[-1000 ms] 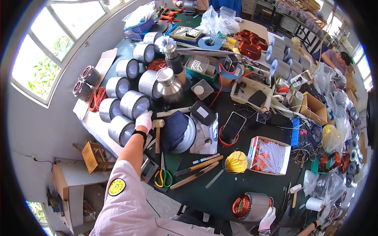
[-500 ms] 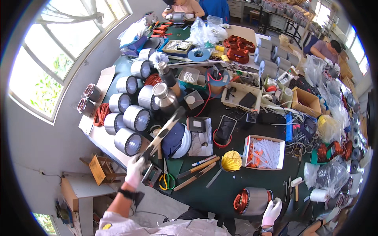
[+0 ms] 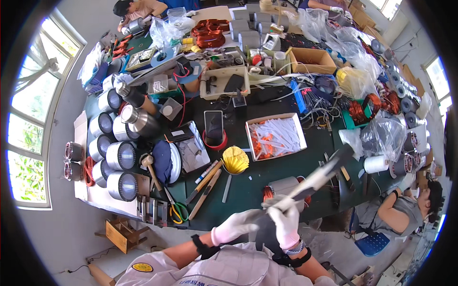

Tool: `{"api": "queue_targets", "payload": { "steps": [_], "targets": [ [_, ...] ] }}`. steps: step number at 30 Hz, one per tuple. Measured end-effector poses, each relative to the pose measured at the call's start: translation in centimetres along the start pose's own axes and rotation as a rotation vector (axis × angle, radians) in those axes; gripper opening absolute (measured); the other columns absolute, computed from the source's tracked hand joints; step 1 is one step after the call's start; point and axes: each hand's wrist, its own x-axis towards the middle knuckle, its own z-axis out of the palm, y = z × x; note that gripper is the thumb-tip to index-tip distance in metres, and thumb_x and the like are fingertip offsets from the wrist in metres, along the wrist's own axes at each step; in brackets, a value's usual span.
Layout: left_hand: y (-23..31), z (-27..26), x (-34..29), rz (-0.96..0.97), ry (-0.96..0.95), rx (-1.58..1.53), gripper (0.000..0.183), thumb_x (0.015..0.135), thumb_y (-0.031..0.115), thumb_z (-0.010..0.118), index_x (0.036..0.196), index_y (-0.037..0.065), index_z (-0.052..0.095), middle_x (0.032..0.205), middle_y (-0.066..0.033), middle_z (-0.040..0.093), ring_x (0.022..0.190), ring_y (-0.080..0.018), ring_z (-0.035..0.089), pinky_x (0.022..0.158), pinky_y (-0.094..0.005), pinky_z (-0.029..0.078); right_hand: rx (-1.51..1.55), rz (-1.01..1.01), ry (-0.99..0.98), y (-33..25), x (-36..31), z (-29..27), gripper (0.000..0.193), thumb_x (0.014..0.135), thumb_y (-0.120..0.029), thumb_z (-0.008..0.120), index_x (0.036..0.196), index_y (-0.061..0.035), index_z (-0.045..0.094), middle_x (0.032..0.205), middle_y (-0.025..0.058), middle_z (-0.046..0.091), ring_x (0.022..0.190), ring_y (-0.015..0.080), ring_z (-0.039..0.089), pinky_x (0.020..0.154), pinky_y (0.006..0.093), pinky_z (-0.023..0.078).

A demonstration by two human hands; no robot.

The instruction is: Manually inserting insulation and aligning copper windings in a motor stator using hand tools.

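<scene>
A long flat stick (image 3: 320, 178), pale with dark patches and blurred, slants up to the right across the front of the table. My right hand (image 3: 285, 224), in a white glove, is closed around its lower end. Just left of it is my gloved left hand (image 3: 234, 227), fingers stretched toward the right hand; whether they touch the stick's end cannot be made out. Behind the stick and my right hand lies a grey motor stator (image 3: 282, 185) with red-brown copper windings, partly covered by them.
Scissors (image 3: 178, 212), wooden sticks (image 3: 205, 194) and a cup of yellow strips (image 3: 235, 160) lie left of the stator. A box of white strips (image 3: 276, 136) stands behind it. Several stator cores (image 3: 122, 185) line the left side. A person (image 3: 398, 209) sits at the right.
The stick has come from the left side of the table to the front, passing from my left hand into my right. Both hands have drawn together, and the view has swung right.
</scene>
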Motion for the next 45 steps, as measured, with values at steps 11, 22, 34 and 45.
{"api": "queue_targets", "payload": {
  "steps": [11, 22, 34, 45],
  "targets": [
    [-4.8, -1.5, 6.4, -0.044, 0.252, 0.852, 0.047, 0.101, 0.037, 0.068, 0.125, -0.004, 0.064, 0.113, -0.0232, 0.073, 0.107, -0.0373, 0.072, 0.096, -0.0412, 0.055, -0.781, -0.144, 0.523, 4.7, -6.7, -15.9, 0.029, 0.084, -0.013, 0.080, 0.100, 0.0009, 0.061, 0.080, 0.0100, 0.063, 0.063, 0.0160, 0.059, 0.064, 0.0351, 0.052],
    [-7.1, 1.9, 8.7, -0.124, 0.201, 0.392, 0.045, 0.106, 0.033, 0.066, 0.130, -0.006, 0.063, 0.116, -0.0124, 0.075, 0.107, -0.0144, 0.068, 0.098, -0.0331, 0.052, -1.134, -0.187, 0.319, -0.3, -3.9, -15.8, 0.039, 0.088, -0.017, 0.076, 0.122, -0.0044, 0.061, 0.092, 0.0222, 0.073, 0.084, 0.0417, 0.073, 0.076, 0.0467, 0.059],
    [-11.5, 1.6, 7.3, -0.135, 0.223, 0.606, 0.050, 0.101, 0.046, 0.069, 0.122, 0.001, 0.066, 0.103, -0.0212, 0.074, 0.099, -0.0375, 0.072, 0.086, -0.0387, 0.054, -1.291, -0.117, 0.265, 0.8, -2.3, -16.2, 0.034, 0.093, -0.023, 0.068, 0.120, -0.0043, 0.057, 0.095, 0.0215, 0.072, 0.081, 0.0442, 0.072, 0.072, 0.0535, 0.058],
    [-9.8, 1.2, 7.8, -0.036, 0.231, 0.654, 0.055, 0.101, 0.052, 0.067, 0.123, 0.002, 0.067, 0.102, -0.0213, 0.074, 0.098, -0.0396, 0.071, 0.086, -0.0394, 0.054, -1.261, -0.188, 0.332, -3.2, -0.9, -14.0, 0.027, 0.093, -0.019, 0.066, 0.111, -0.0039, 0.053, 0.096, 0.0220, 0.071, 0.082, 0.0437, 0.072, 0.072, 0.0525, 0.058]
  ]
}}
